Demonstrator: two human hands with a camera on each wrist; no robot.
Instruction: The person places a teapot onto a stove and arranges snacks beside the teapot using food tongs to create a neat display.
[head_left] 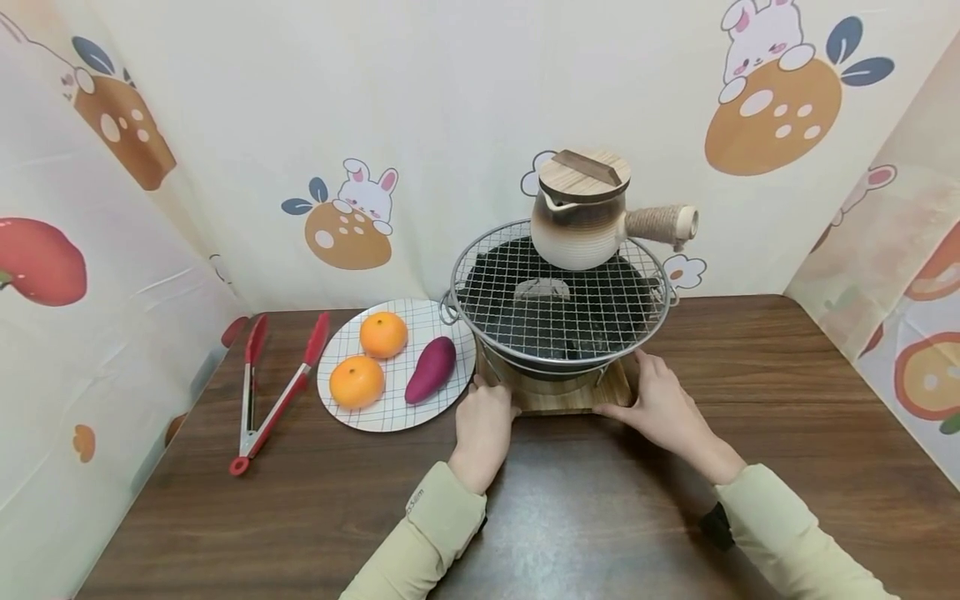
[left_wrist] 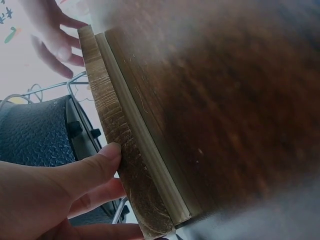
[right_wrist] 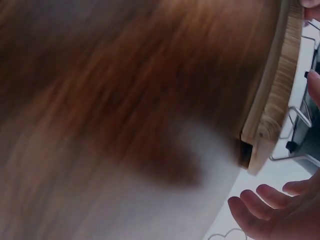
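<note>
A wooden board (head_left: 555,403) lies under a round black stove (left_wrist: 35,132) topped with a wire grill net (head_left: 592,321). My left hand (head_left: 483,425) grips the board's front left corner, thumb on the front edge and fingers at the side. Around the front right corner is my right hand (head_left: 667,408); the right wrist view shows its fingers (right_wrist: 272,195) spread loosely, a little apart from the board. On the back of the net stands a brown and cream teapot (head_left: 576,233) with a wooden lid and a cord-wrapped side handle.
Left of the stove, a white checked plate (head_left: 397,417) holds two oranges (head_left: 367,358) and a purple sweet potato (head_left: 431,371). Red-tipped tongs (head_left: 273,408) lie spread apart beyond it. A printed curtain (head_left: 465,100) borders the back of the brown table (head_left: 225,533).
</note>
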